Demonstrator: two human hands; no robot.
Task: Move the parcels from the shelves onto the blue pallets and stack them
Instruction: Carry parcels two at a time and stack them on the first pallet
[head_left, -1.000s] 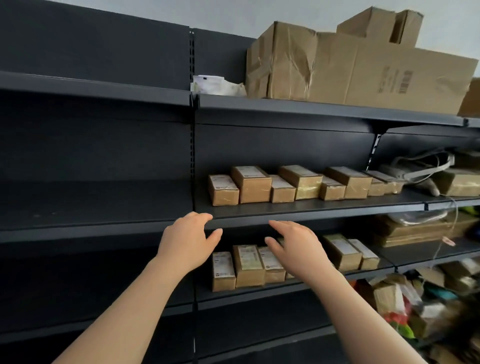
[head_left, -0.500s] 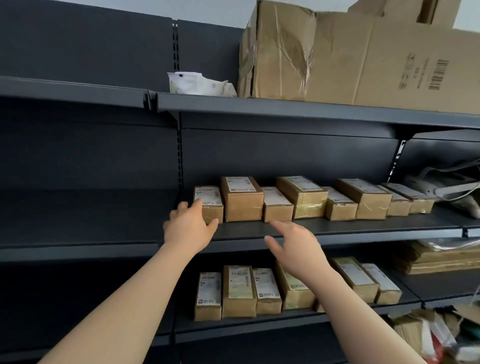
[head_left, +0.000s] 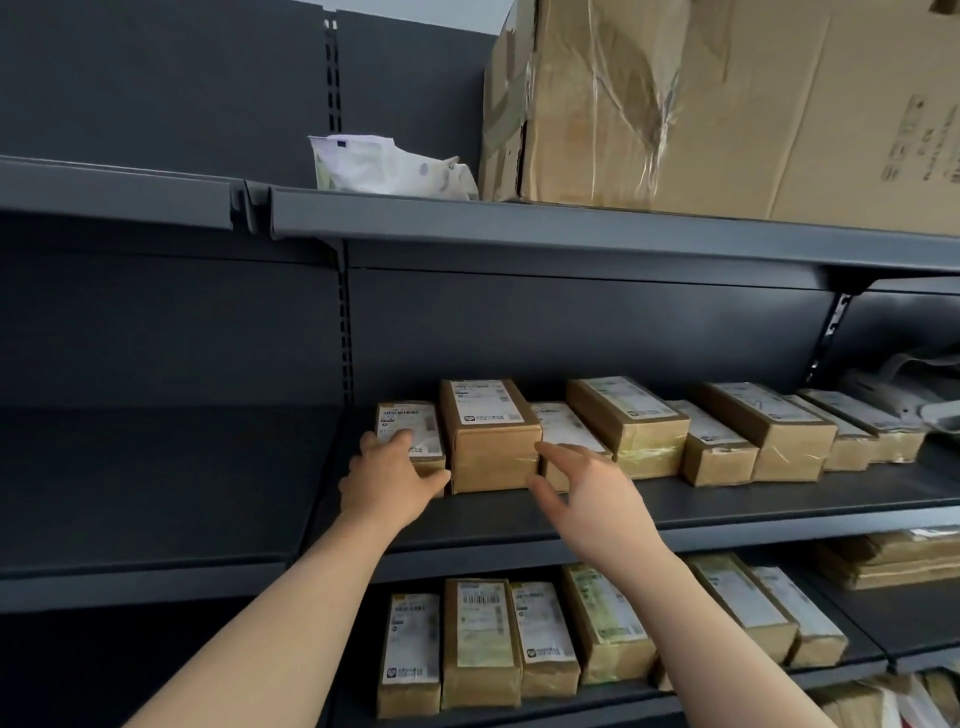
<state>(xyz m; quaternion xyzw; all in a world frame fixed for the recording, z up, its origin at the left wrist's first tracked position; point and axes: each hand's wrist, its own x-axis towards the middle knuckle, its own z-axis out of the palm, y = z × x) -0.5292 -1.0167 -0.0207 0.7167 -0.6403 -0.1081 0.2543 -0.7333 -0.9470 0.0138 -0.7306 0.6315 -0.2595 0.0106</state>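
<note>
Two bare hands reach into a dark metal rack. The middle shelf (head_left: 727, 512) holds about eight brown labelled parcels (head_left: 769, 431) set side by side in a row. The left hand (head_left: 389, 486) rests on the leftmost parcel (head_left: 408, 418), fingers lying over its label, thumb spread toward the base of the taller parcel (head_left: 491, 447) beside it. The right hand (head_left: 592, 499) is held with its fingers spread, just in front of the third parcel (head_left: 563, 423); whether it touches cannot be told. The lower shelf (head_left: 862, 631) holds a second row (head_left: 480, 639) of labelled boxes, partly hidden by the right forearm. The top shelf (head_left: 571, 228) carries a large cardboard box (head_left: 727, 104) and, beside it, a crumpled white packet (head_left: 384, 166).
</note>
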